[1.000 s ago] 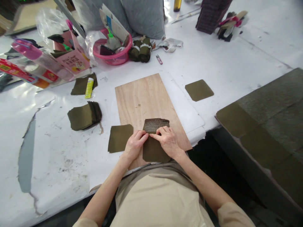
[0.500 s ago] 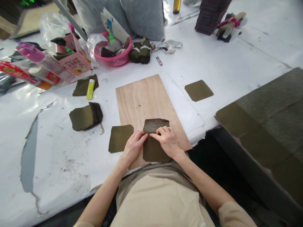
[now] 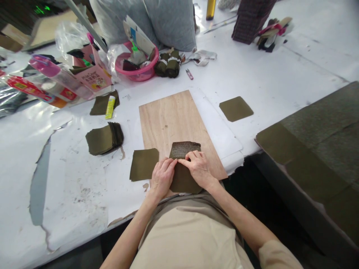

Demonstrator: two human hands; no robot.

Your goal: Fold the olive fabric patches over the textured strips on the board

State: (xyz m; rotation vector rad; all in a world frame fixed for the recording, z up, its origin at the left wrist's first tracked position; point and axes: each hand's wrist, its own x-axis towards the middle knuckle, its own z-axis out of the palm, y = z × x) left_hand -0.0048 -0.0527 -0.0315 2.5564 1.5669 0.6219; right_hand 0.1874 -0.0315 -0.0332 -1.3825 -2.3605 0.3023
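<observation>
An olive fabric stack (image 3: 183, 151) lies on the near end of a plywood board (image 3: 174, 119). My left hand (image 3: 162, 175) and my right hand (image 3: 199, 168) rest on it, fingertips meeting and pinching the top olive piece near its middle. The far edges of the stack fan out beyond my fingers. A single olive square (image 3: 143, 164) lies just left of my left hand, partly off the board.
A second pile of olive squares (image 3: 104, 138), a yellow glue stick (image 3: 110, 107), a pink basin (image 3: 137, 67), rolled olive bundles (image 3: 168, 63), small snips (image 3: 189, 74) and a lone olive square (image 3: 236, 108) lie on the white table. A dark felt-topped surface (image 3: 316, 142) stands at right.
My hands stay pinched on the top piece. The view has shifted slightly, so the objects at the left sit a little further right and lower in the frame.
</observation>
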